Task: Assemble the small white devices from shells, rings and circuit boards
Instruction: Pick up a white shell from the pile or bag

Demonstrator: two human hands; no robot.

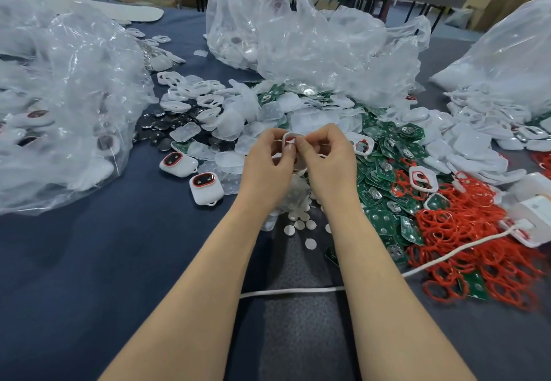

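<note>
Item in hand: one white rounded-square shell frame (290, 137), raised edge-on, pinched between the left hand (268, 161) and the right hand (328, 158), a trace of red at its inner rim. One assembled device (179, 164) and a second device (206, 187), both white with red-ringed dark faces, lie face up on the counter (89, 261) left of the left hand. Green circuit boards (381, 171) are heaped just right of the right hand, loose red rings (465, 231) farther right, translucent shells (268, 112) just beyond both hands.
</note>
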